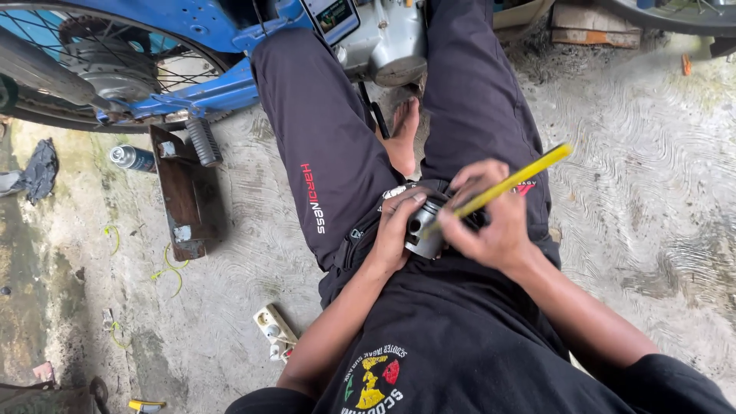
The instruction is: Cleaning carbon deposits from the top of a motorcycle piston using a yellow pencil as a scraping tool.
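I sit on the ground in black trousers and a black shirt. My left hand [397, 230] grips a grey metal piston [424, 228] held over my lap. My right hand [491, 222] holds a long yellow tool [510, 182], slanted up to the right, with its lower tip at the piston's side. The tool's tip itself is hidden between my fingers and the piston.
A blue motorcycle [207, 92] with a spoked wheel [100, 61] and silver engine [391, 38] stands ahead. A brown wooden board [188, 195], a spray can [132, 157], a dark rag [38, 170], a white socket [274, 326] and yellow wire bits [172, 270] lie on the concrete floor at left.
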